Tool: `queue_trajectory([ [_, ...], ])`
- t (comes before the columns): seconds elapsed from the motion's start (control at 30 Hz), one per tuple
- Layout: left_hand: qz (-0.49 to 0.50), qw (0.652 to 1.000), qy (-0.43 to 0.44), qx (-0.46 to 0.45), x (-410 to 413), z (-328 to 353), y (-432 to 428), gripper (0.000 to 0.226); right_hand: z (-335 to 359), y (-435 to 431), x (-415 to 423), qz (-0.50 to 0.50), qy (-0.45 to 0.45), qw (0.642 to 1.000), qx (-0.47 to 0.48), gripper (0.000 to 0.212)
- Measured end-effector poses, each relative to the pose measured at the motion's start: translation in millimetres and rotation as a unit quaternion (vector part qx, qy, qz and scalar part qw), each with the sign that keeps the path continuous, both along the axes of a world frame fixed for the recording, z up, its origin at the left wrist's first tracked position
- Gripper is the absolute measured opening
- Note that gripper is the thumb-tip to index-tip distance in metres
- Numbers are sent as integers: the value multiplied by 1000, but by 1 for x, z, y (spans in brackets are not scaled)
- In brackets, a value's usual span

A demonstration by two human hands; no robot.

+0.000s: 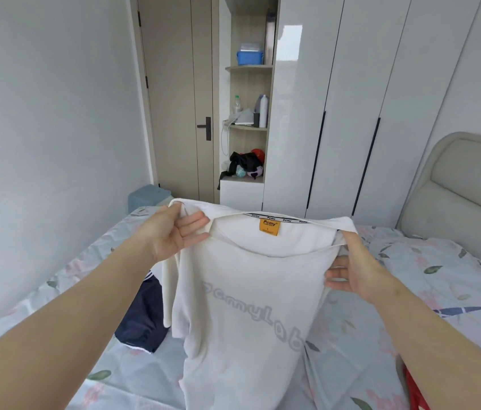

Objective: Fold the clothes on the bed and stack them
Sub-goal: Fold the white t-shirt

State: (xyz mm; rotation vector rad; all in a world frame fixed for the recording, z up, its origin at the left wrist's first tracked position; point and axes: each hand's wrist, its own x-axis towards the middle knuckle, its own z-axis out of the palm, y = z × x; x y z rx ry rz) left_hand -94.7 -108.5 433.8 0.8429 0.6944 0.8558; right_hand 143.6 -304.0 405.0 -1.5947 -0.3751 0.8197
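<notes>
Holding a white T-shirt (242, 291) up by its shoulders, a person stands at the side of a bed (440, 261), the garment hanging in the air in front of them with its hem out of view below. The left hand (180, 232) pinches one shoulder seam, fingers curled over the cloth; the right hand (351, 270) grips the other shoulder the same way, its fingers folded round the fabric.

An orange label (269, 226) inside the collar reads "Pcmy", and the same word repeats in small print along the neck tape (277, 218). Large grey lettering (257, 315) shows faintly through the cloth – it appears to read "PcmyLab".

Behind the shirt, to the left, a navy garment (141, 318) lies crumpled on the floral sheet. Something red (416, 392) shows at the lower right edge; what it is cannot be told.

A padded headboard (470, 187) stands at the right. Across the room are glossy white wardrobe doors (351, 113), a beige door (174, 99) with a dark handle (207, 128), and between them open shelves – a blue box (249, 57) on top, a white bottle (263, 110) below it, dark clothes (243, 164) heaped lower down. A pale blue bin (147, 196) sits beyond the bed's far edge.
</notes>
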Motion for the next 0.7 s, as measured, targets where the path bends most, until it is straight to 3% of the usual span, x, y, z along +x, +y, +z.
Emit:
queue_trajectory([
  [0.13, -3, 998, 11, 64, -21, 13, -1, 15, 19, -3, -22, -32, -15, 997, 62, 37],
  [0.37, 1, 991, 19, 133, -90, 36, -7, 20, 35, -24, -90, -209, -214, 937, 180, 15],
  [0.47, -4, 987, 19, 159, -118, 42, -17, 36, 40, -34, -128, -270, -255, 904, 211, 30],
  [0.7, -8, 982, -66, 179, -159, 64, -48, 31, 74, -75, -203, -356, -355, 838, 213, 37],
])
